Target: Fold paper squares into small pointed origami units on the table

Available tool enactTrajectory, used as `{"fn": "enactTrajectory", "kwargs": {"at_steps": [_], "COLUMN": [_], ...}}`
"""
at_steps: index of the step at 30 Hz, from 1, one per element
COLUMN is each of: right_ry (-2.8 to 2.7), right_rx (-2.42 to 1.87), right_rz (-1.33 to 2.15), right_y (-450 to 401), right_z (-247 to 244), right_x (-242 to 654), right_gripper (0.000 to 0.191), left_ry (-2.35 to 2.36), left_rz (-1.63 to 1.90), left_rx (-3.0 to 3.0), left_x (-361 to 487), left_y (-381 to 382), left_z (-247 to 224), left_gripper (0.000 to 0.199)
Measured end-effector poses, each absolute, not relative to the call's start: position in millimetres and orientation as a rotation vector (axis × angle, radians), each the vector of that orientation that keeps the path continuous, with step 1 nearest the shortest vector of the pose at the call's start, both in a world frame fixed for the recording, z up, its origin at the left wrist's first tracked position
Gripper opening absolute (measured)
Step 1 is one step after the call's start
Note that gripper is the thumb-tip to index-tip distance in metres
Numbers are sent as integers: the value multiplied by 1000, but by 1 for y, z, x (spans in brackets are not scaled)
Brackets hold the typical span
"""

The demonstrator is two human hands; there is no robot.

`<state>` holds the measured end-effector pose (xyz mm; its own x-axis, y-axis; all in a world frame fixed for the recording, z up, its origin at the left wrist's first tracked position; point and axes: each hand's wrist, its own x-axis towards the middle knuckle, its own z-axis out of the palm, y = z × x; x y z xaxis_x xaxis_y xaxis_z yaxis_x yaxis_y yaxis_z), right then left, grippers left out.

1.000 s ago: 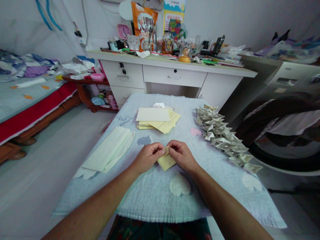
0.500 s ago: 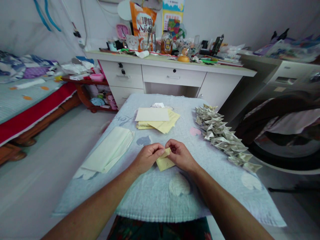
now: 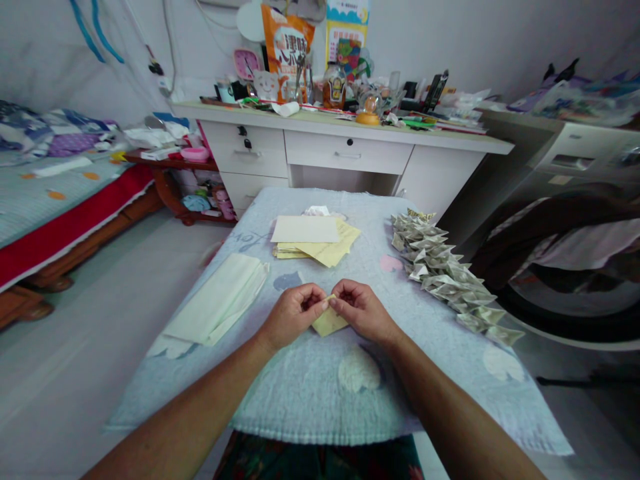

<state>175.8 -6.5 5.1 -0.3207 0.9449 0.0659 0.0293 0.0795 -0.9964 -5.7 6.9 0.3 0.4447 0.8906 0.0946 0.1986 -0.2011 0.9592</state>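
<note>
A small folded piece of yellow paper (image 3: 330,323) is pinched between my two hands over the near middle of the cloth-covered table. My left hand (image 3: 297,309) grips its upper left edge with thumb and fingers. At the upper right edge, my right hand (image 3: 363,309) pinches it too, the thumbs close together. Part of the paper is hidden by the fingers. Beyond my hands lies a stack of yellow sheets (image 3: 330,252) with a pale card (image 3: 305,229) on top. To the right runs a long row of folded paper pieces (image 3: 440,267) with pointed tips.
A folded pale green paper bundle (image 3: 220,300) lies on the left of the blue patterned tablecloth (image 3: 300,400). Behind the table stands a white desk (image 3: 345,160) crowded with jars and bags. A washing machine (image 3: 575,160) is at right, a bed (image 3: 65,180) at left.
The yellow paper's top edge has been turned down between my fingers, so less of it shows. My thumbs have come closer together.
</note>
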Motion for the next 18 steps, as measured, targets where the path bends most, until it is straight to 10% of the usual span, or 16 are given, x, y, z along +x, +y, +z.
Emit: {"fn": "enactTrajectory", "kwargs": {"at_steps": [18], "right_ry": [-1506], "right_rx": [-1016], "right_rz": [1276], "right_y": [-4], "right_z": [6], "right_x": [181], "right_gripper": [30], "left_ry": [951], "left_rz": [808], "left_rx": [1693], "left_x": [-9], "left_y": [11], "left_z": [2], "left_gripper": [31]}}
